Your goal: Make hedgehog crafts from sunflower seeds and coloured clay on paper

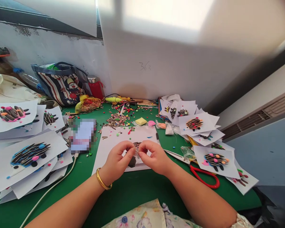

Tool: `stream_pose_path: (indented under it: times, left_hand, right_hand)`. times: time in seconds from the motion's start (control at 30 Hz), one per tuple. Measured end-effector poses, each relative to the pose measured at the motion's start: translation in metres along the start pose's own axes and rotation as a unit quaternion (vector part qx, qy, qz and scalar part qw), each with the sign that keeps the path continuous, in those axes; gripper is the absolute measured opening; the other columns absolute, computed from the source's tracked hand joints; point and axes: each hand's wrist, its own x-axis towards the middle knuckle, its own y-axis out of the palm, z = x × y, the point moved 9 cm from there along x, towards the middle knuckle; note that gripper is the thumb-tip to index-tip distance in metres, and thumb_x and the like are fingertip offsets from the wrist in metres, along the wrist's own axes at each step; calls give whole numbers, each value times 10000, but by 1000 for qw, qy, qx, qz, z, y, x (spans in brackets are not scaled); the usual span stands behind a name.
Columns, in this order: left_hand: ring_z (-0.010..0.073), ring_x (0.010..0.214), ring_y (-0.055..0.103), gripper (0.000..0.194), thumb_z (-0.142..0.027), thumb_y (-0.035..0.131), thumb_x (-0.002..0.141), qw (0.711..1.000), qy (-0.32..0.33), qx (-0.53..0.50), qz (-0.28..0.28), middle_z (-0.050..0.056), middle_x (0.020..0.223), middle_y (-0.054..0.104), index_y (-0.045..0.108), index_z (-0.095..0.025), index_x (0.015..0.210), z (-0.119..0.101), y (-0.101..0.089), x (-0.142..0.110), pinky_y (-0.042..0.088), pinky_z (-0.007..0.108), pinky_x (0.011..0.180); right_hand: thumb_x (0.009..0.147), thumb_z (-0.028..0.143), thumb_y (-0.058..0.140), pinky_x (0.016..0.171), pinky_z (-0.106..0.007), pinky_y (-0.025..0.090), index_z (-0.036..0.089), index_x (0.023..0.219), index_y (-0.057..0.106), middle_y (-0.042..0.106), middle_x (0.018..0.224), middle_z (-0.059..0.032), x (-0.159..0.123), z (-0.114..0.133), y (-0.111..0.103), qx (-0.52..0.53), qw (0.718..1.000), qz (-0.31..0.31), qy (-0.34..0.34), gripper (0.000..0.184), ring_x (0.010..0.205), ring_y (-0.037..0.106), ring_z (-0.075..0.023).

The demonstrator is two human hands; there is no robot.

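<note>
My left hand (117,160), with a gold bangle on its wrist, and my right hand (154,156) meet over a white sheet of paper (114,141) on the green table (133,190). Both hands pinch with fingers curled, holding between them a small thin piece (136,151) that I cannot name. Just below the fingers a dark clay blob (132,162) lies on the sheet. Sunflower seeds (116,120) and small coloured clay balls are scattered just beyond the sheet.
Red-handled scissors (199,174) lie right of my right hand. Finished hedgehog pictures on paper pile up at left (30,155) and right (213,158). A phone (82,136) with a white cable lies left. A striped bag (61,84) and red flask (96,87) stand by the wall.
</note>
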Motion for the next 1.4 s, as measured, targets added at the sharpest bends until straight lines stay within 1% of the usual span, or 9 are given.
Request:
stream_pose_path:
  times: [0.2, 0.37, 0.47, 0.53, 0.67, 0.83, 0.93, 1.23, 1.4]
  left_hand:
    - [140, 700, 549, 143, -250, 530, 921, 999, 35, 33, 5, 4, 745, 598, 583, -192, 800, -8, 4, -2, 459, 271, 673]
    - [137, 694, 536, 146, -245, 516, 927, 997, 44, 56, 2, 3, 750, 589, 564, -192, 799, -8, 7, -6, 446, 263, 659]
    - [137, 697, 531, 143, -251, 499, 937, 997, 51, 54, -5, 2, 762, 583, 559, -194, 820, -8, 6, -7, 446, 263, 662]
    - [137, 700, 532, 151, -257, 486, 944, 998, 47, 45, -18, 2, 767, 579, 558, -196, 827, -7, 3, -6, 450, 265, 668]
    - [138, 689, 530, 166, -282, 480, 946, 999, 13, 15, -46, 5, 759, 570, 559, -195, 829, -1, -6, -5, 457, 273, 661]
    - [153, 751, 568, 108, -292, 564, 897, 999, -8, -35, -30, 24, 825, 612, 595, -190, 882, 4, -5, 0, 484, 289, 705]
    - [146, 710, 554, 147, -317, 564, 904, 999, -28, -38, -12, 14, 772, 599, 596, -187, 846, 9, -2, 2, 476, 284, 679]
    - [143, 693, 544, 160, -298, 538, 919, 999, 18, 8, -25, 10, 744, 584, 575, -186, 809, -3, -4, -2, 465, 286, 675]
    - [148, 735, 572, 122, -299, 574, 898, 999, -1, -32, -16, 23, 800, 617, 601, -188, 857, 1, -1, 0, 490, 282, 694]
  right_hand:
    - [785, 176, 553, 660, -259, 434, 208, 754, 561, 602, 747, 11, -1, -2, 6, 1, 1000, 5, 13, 45, 700, 535, -132]
    - [771, 164, 533, 638, -250, 416, 206, 718, 540, 581, 714, 15, -1, 2, 6, -7, 1000, -3, -7, 67, 670, 514, -124]
    - [757, 168, 536, 634, -245, 415, 204, 716, 539, 572, 707, 17, -1, 0, 5, -4, 1000, -2, 0, 54, 668, 510, -123]
    - [759, 180, 545, 637, -245, 418, 202, 722, 542, 567, 711, 16, 0, -4, 3, -4, 1000, 6, 11, 43, 668, 507, -122]
    - [752, 168, 548, 624, -241, 411, 201, 714, 543, 560, 698, 19, 1, -8, -1, -9, 1000, 10, 22, 50, 652, 495, -118]
    - [752, 165, 550, 614, -239, 403, 201, 706, 541, 556, 687, 20, 1, -6, -5, -14, 1000, 5, 5, 60, 643, 486, -117]
    - [757, 159, 551, 628, -241, 409, 200, 713, 544, 559, 694, 19, 0, -5, -4, -18, 1000, 7, -1, 60, 653, 493, -117]
    - [782, 168, 540, 631, -248, 417, 200, 724, 543, 566, 701, 12, 0, -4, -1, -30, 999, 6, -12, 67, 658, 503, -122]
    - [797, 163, 528, 613, -248, 393, 204, 708, 533, 556, 681, 14, -1, 4, -3, -55, 997, -4, -46, 98, 639, 485, -120]
